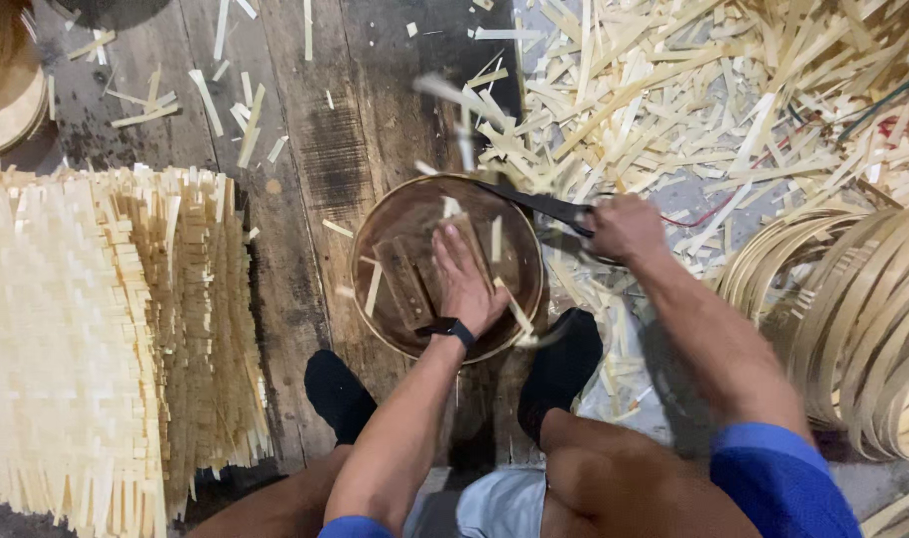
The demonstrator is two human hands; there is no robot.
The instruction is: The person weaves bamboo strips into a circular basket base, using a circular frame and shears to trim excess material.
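Note:
A round brown wooden disc point(404, 214) with a pale bamboo rim lies on the dark plank floor in front of me. My left hand point(464, 279) presses flat on the disc, fingers spread, beside two wooden blocks point(406, 281) fixed on its top. It wears a black wristband. My right hand point(624, 227) grips large black scissors point(539, 204), whose blades reach over the disc's right rim. Pale bamboo offcuts point(454, 100) fly blurred above the rim.
A stack of woven bamboo mats point(96, 329) fills the left. A heap of cut bamboo strips point(693, 90) covers the upper right. Coiled bamboo hoops point(853, 309) stand at the right. My black-socked feet point(340, 394) rest below the disc.

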